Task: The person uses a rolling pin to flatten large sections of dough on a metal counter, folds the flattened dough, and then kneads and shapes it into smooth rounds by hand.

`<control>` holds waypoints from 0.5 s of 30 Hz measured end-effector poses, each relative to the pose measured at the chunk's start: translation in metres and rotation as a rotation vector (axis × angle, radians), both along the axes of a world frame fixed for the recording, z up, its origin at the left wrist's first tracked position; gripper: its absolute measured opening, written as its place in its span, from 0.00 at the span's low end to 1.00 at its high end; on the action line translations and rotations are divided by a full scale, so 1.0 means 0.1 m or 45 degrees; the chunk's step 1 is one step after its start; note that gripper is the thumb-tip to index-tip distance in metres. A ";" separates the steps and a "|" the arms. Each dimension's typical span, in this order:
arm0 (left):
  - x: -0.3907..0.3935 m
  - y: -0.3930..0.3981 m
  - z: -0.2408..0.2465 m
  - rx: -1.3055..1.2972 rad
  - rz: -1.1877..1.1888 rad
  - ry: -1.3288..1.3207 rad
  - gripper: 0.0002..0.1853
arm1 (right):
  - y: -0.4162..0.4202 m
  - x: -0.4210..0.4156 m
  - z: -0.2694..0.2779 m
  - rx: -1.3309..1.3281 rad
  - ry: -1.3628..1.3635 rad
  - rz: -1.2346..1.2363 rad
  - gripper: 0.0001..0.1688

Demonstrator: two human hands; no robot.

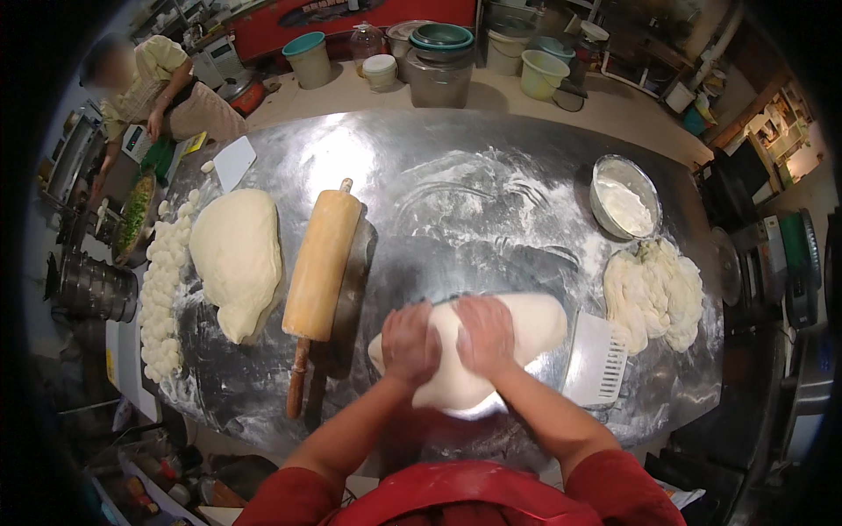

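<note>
Both my hands press on a white slab of dough (pixel 447 368) on the floured metal table (pixel 421 138). My left hand (pixel 411 342) lies on its left part, and my right hand (pixel 487 332) is on it nearer the middle; both are a little blurred, fingers bent over the dough's far edge. A slotted metal scraper (pixel 595 361) lies just right of the dough. To the left rests a large wooden rolling pin (pixel 322 266), with a big smooth lump of dough (pixel 238 256) beyond it. A lumpy dough mass (pixel 654 292) sits at the right, below a bowl of flour (pixel 625 197).
Many small dough pieces (pixel 164 289) line the table's left side. A white scraper card (pixel 235 163) lies at the far left. Another person (pixel 171 92) stands beyond that corner, near a pan of chopped greens (pixel 135 217). Buckets (pixel 308 62) stand on the floor behind the table.
</note>
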State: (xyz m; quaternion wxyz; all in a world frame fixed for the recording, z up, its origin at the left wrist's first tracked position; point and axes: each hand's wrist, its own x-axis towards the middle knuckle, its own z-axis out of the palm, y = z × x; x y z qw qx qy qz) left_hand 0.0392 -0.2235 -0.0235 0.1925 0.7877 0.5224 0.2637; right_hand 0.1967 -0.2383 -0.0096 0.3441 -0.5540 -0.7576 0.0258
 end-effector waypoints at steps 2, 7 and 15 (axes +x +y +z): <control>0.08 0.40 -0.03 0.008 0.164 0.043 0.20 | 0.44 0.03 -0.07 0.026 0.027 -0.054 0.19; 0.03 0.97 -0.13 -0.141 0.150 0.249 0.23 | 1.23 0.06 0.10 -0.496 -0.057 0.044 0.14; -0.15 0.65 -0.14 -0.975 -0.001 -0.359 0.33 | 0.09 0.75 -0.03 -0.028 0.795 -0.743 0.21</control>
